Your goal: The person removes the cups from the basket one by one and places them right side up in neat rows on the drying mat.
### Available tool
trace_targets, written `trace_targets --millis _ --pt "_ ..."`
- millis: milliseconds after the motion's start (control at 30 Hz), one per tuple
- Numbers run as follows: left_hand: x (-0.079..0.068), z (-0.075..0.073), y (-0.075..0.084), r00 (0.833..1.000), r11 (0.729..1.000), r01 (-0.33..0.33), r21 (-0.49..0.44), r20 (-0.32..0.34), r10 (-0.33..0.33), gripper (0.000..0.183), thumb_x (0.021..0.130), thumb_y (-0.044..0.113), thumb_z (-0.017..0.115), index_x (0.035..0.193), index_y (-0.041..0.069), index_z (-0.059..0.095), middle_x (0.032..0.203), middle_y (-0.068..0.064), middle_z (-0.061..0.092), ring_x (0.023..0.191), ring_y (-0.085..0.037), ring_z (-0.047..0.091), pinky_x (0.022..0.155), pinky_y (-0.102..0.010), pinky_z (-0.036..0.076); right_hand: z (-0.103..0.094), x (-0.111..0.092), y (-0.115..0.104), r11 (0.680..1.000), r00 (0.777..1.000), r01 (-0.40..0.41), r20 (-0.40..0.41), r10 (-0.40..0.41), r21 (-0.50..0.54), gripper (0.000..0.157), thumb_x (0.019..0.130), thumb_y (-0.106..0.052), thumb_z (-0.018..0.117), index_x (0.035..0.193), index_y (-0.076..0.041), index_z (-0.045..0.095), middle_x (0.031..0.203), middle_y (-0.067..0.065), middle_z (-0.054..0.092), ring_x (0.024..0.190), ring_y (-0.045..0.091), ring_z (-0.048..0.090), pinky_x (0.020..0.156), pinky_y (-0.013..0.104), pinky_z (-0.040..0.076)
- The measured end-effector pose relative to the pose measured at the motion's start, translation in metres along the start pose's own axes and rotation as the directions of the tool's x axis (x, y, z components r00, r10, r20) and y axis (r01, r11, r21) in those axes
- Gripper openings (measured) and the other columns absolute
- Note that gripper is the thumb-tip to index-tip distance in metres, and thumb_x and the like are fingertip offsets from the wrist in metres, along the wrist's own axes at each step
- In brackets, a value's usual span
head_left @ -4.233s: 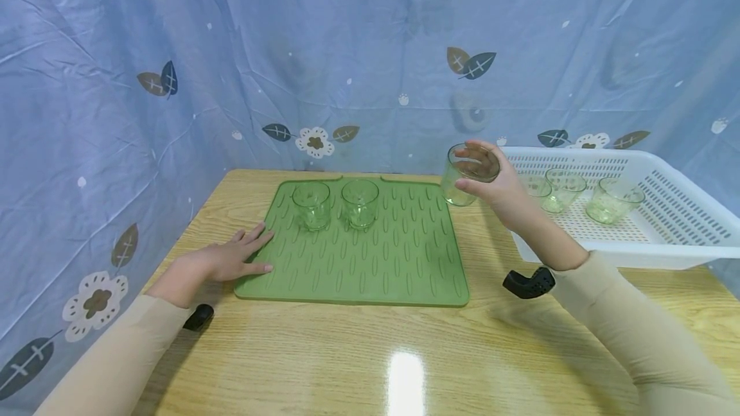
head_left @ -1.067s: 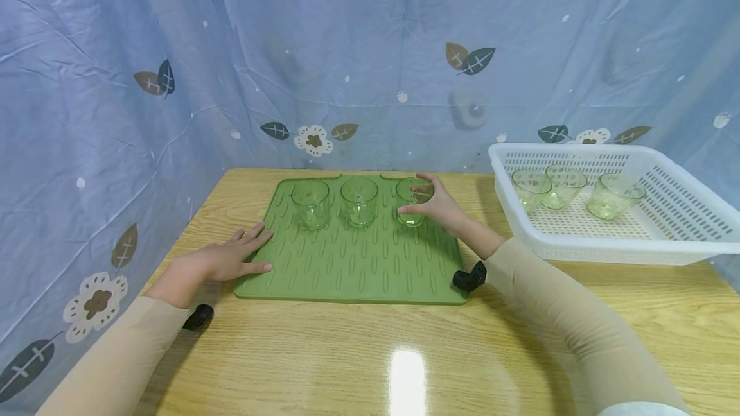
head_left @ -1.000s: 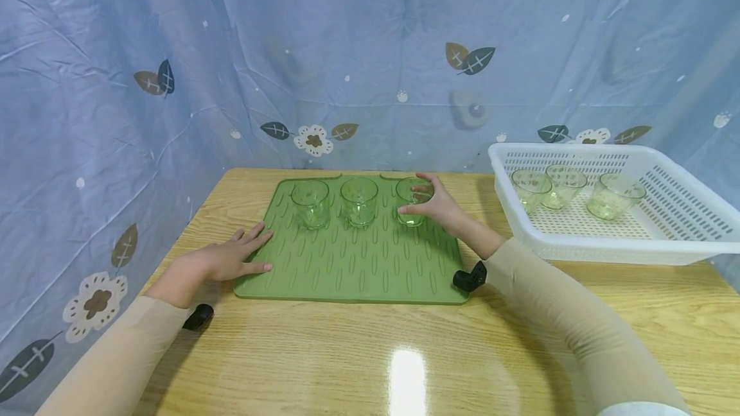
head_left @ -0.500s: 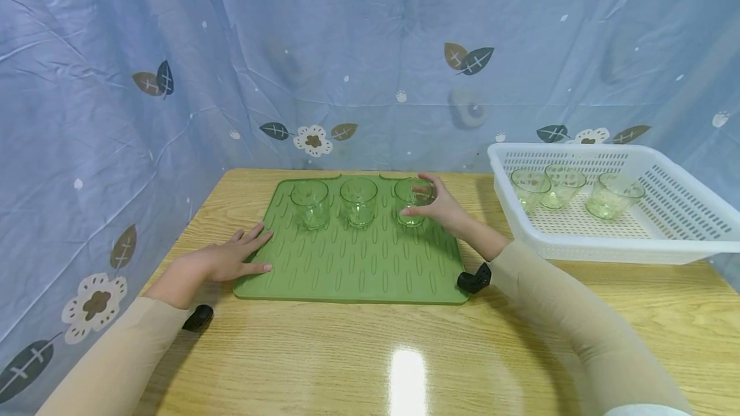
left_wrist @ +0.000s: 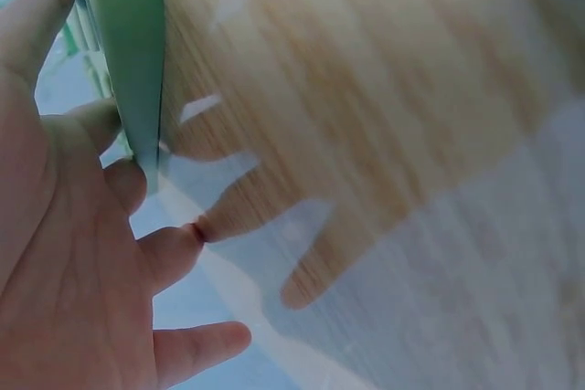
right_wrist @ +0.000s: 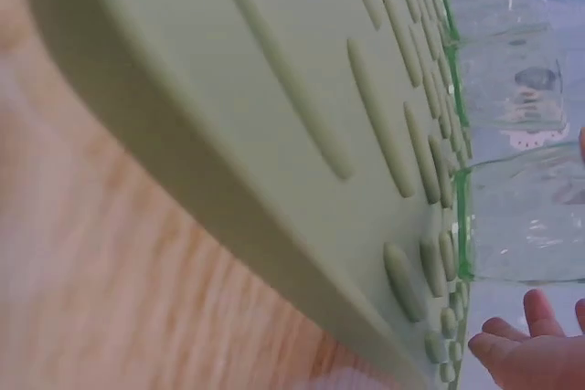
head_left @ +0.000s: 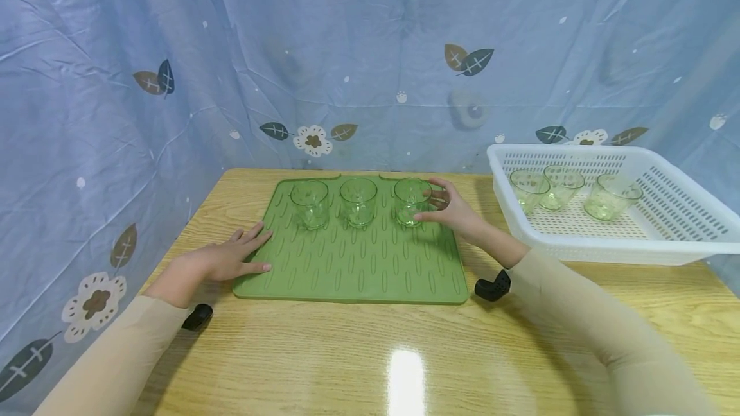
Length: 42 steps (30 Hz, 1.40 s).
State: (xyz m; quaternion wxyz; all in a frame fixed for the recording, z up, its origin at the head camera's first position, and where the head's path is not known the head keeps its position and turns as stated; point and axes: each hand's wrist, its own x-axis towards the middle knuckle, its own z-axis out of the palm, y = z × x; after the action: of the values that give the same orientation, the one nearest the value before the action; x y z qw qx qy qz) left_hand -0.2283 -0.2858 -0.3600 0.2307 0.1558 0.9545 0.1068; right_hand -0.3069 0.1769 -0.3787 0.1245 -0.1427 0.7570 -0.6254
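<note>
The green mat (head_left: 347,268) lies with its far edge close to the blue cloth (head_left: 376,50), and its ribbed surface runs from the row of glasses to the near edge; beyond that, the wooden table (head_left: 300,352) stretches nearer still. A strip of table separates the mat's right edge from the white basket (head_left: 624,249). The left hand (head_left: 222,260) rests at the mat's left edge, fingers spread, holding nothing. On the far part of the mat stand a left glass (head_left: 310,205), a middle glass (head_left: 358,203) and a right glass (head_left: 406,204), upright and apart. The right hand (head_left: 459,216) is at the right glass's right side, its grip wide; whether the thumb touches the glass, I cannot tell. The basket holds three more glasses: two near its left side, one farther right.
</note>
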Motion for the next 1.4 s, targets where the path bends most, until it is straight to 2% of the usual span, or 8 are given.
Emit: trace_targets --millis 367,667,867,933,1033,1133,1267,1400 --pt "0.000 0.000 0.002 1.000 1.000 0.001 -0.005 0.001 -0.001 0.093 0.100 0.063 0.053 0.166 0.008 0.016 0.169 -0.021 -0.005 0.148 -0.058 0.000 0.097 -0.086 0.021 -0.008 -0.024 -0.011 0.994 1.000 0.004 -0.027 -0.007 -0.106 0.082 0.101 -0.014 0.066 0.162 -0.002 0.013 0.161 0.027 0.027 0.151 0.046 0.019 0.120 0.058 0.023" --pt "0.002 -0.001 0.002 1.000 1.000 -0.004 -0.008 0.004 0.004 0.093 0.100 0.062 0.053 0.166 0.008 0.015 0.169 -0.022 -0.006 0.148 -0.058 -0.001 0.097 -0.087 0.020 -0.016 -0.054 -0.023 0.944 0.986 0.167 0.034 -0.164 -0.285 0.067 0.101 -0.008 0.067 0.155 0.003 0.029 0.156 0.030 0.034 0.148 0.049 0.025 0.122 0.057 0.017" --pt "0.001 0.000 0.002 1.000 1.000 -0.003 -0.015 0.008 0.003 0.093 0.101 0.062 0.053 0.165 0.007 0.015 0.169 -0.022 -0.006 0.148 -0.058 -0.001 0.097 -0.087 0.021 -0.026 -0.077 -0.041 0.941 0.983 0.185 0.052 -0.177 -0.283 0.060 0.102 -0.008 0.064 0.154 0.001 0.034 0.156 0.026 0.036 0.148 0.046 0.030 0.119 0.058 0.026" --pt "0.001 0.000 0.002 1.000 1.000 -0.002 -0.018 0.009 0.003 0.093 0.101 0.062 0.053 0.165 0.007 0.015 0.169 -0.022 -0.006 0.148 -0.058 -0.001 0.097 -0.086 0.022 -0.031 -0.083 -0.048 0.944 0.984 0.179 0.050 -0.172 -0.277 0.059 0.103 -0.008 0.063 0.154 0.001 0.035 0.156 0.024 0.038 0.147 0.044 0.033 0.117 0.052 0.033" --pt "0.000 0.000 0.002 1.000 1.000 -0.003 -0.011 0.007 0.003 0.093 0.101 0.062 0.053 0.165 0.007 0.015 0.169 -0.022 -0.006 0.148 -0.058 -0.001 0.097 -0.086 0.022 -0.040 -0.088 -0.058 0.944 0.982 0.190 0.034 -0.188 -0.269 0.056 0.104 -0.009 0.062 0.153 0.001 0.036 0.153 0.020 0.043 0.142 0.038 0.042 0.110 0.034 0.044" --pt "0.001 -0.001 0.001 1.000 1.000 -0.005 -0.002 0.005 0.005 0.093 0.101 0.062 0.053 0.165 0.006 0.015 0.169 -0.023 -0.005 0.148 -0.059 0.000 0.096 -0.085 0.025 -0.049 -0.089 -0.068 0.945 0.974 0.220 0.010 -0.224 -0.244 0.052 0.105 -0.008 0.059 0.152 0.000 0.038 0.147 0.015 0.047 0.134 0.024 0.052 0.099 0.020 0.049" --pt "0.001 -0.001 0.000 1.000 1.000 -0.011 -0.002 0.002 0.011 0.093 0.101 0.062 0.052 0.165 0.006 0.015 0.169 -0.023 -0.005 0.148 -0.059 0.000 0.095 -0.085 0.027 -0.064 -0.091 -0.081 0.943 0.966 0.236 -0.046 -0.254 -0.234 0.045 0.106 -0.010 0.058 0.149 -0.011 0.043 0.139 0.002 0.052 0.125 0.006 0.055 0.097 0.016 0.048" --pt "0.001 0.000 0.000 1.000 1.000 -0.007 -0.003 0.002 0.007 0.093 0.101 0.063 0.052 0.165 0.006 0.015 0.169 -0.023 -0.005 0.148 -0.059 -0.001 0.097 -0.086 0.022 -0.078 -0.091 -0.092 0.937 0.954 0.242 -0.112 -0.276 -0.250 0.043 0.107 -0.011 0.057 0.148 -0.018 0.045 0.135 -0.007 0.054 0.122 0.004 0.056 0.096 0.015 0.047"
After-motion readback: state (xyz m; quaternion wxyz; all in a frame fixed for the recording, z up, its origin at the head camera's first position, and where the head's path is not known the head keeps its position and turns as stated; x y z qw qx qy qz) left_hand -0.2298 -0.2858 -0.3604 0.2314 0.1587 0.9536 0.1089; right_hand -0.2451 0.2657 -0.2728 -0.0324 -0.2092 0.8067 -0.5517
